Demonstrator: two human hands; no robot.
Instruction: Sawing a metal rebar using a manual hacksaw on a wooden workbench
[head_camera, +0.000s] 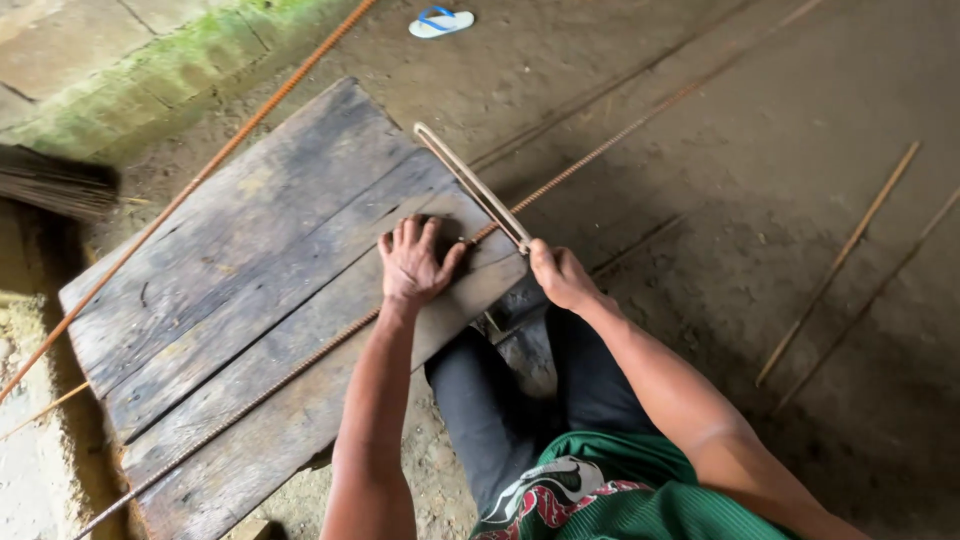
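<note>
Pressing palm-down with fingers spread, the left hand (415, 262) pins a rusty rebar (300, 365) that lies diagonally across the plank bench (230, 290). The right hand (562, 277) is closed around the handle of a hacksaw (470, 185), whose frame crosses the rebar at the bench edge. Both forearms extend forward.

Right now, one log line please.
left hand: pressing rebar on wooden bench | right hand: gripping hacksaw | blade on bar

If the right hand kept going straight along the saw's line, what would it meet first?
Probably the rusty rebar across the wooden platform, where the hacksaw held by the right hand crosses it; depth is uncertain.
</note>
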